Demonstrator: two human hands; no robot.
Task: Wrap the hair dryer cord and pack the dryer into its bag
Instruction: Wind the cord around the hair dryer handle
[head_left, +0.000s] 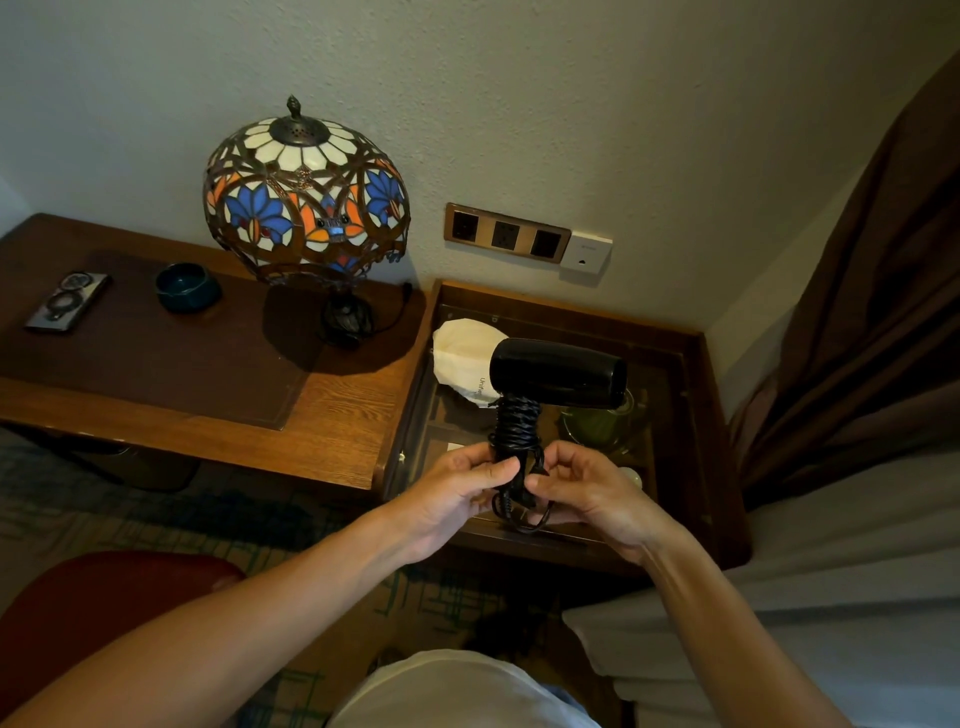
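The black hair dryer (558, 371) is held upright in the air above the glass-topped side tabletop (691, 358), and its cord (517, 423) is already wound in many turns around the handle. I think the step now is to secure the loose end, so it is better to tuck it tightly under a turn, otherwise the coil may loosen. The left hand (457, 491) clenches the handle bottom, and the right hand (587, 493) pinches the cord end. The pale bag (465, 358) lies just behind the dryer.
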